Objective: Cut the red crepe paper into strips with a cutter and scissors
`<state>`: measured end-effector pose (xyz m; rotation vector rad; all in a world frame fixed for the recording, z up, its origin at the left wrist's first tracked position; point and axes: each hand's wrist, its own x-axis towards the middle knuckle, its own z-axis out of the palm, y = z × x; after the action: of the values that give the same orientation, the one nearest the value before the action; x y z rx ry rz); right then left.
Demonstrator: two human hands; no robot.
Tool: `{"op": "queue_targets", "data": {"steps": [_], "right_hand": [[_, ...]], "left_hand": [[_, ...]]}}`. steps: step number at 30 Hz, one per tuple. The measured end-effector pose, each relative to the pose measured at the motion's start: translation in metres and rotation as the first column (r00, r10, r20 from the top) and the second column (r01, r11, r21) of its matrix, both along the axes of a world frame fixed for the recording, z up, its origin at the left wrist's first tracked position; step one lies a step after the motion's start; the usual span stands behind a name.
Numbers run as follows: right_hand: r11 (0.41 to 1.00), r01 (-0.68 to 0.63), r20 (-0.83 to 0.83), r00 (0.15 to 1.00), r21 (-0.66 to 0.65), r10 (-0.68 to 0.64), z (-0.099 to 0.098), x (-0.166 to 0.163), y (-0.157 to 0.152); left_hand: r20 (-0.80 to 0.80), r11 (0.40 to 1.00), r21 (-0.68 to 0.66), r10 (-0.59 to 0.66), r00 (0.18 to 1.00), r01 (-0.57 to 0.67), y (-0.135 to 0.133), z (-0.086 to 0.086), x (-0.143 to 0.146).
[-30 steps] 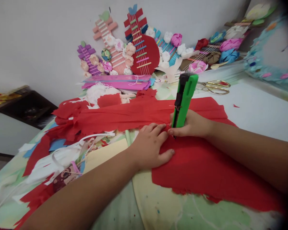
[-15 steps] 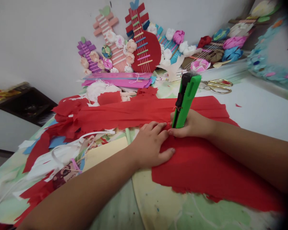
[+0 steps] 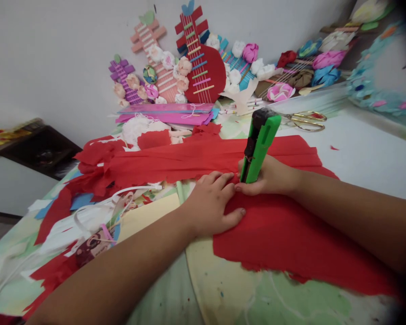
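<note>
1. Red sheet (image 3: 291, 234), beneath both hands and extending nearer
2. Left hand (image 3: 213, 203), fingers slightly parted, laid flat on the red sheet
3. Right hand (image 3: 267, 178), closed around a near-upright green cutter (image 3: 264, 142), just beside the left
4. Scissors (image 3: 306, 121), beyond the right hand
5. Red guitar shape (image 3: 211, 67), well beyond both

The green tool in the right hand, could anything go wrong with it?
Maybe. The green tool looks like a cutter, but its lower end is hidden by the right hand, so I can't see a blade. If one is out, it could nick the left hand, whose fingertips are very close. The red sheet might tear crookedly; its near edge is ragged. The table cover underneath could get scratched too.
</note>
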<state>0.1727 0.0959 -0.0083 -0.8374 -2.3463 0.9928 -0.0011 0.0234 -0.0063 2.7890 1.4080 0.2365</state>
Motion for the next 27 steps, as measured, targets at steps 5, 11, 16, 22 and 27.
{"op": "queue_targets", "data": {"steps": [5, 11, 16, 22, 27], "right_hand": [[0.997, 0.047, 0.016, 0.999, 0.056, -0.048, -0.002, -0.001, 0.002], [0.991, 0.077, 0.005, 0.997, 0.113, -0.078, -0.002, -0.003, 0.002], [0.992, 0.091, 0.006, 0.996, 0.081, -0.092, 0.001, -0.003, 0.004], [0.982, 0.164, -0.130, 0.976, -0.091, -0.175, -0.001, -0.002, 0.008], [0.966, 0.190, -0.160, 0.963, -0.177, -0.219, 0.018, -0.003, 0.002]], "left_hand": [[-0.006, 1.000, 0.003, 0.000, 1.000, 0.000, -0.001, 0.000, 0.001], [-0.012, 1.000, 0.028, 0.001, 1.000, -0.001, 0.000, -0.003, -0.001], [-0.023, 1.000, 0.030, 0.007, 1.000, -0.006, 0.000, -0.002, 0.000], [-0.076, 1.000, -0.010, 0.020, 0.997, -0.021, -0.002, 0.002, 0.001], [-0.070, 1.000, 0.001, 0.019, 0.997, -0.019, -0.003, 0.002, 0.001]]}}
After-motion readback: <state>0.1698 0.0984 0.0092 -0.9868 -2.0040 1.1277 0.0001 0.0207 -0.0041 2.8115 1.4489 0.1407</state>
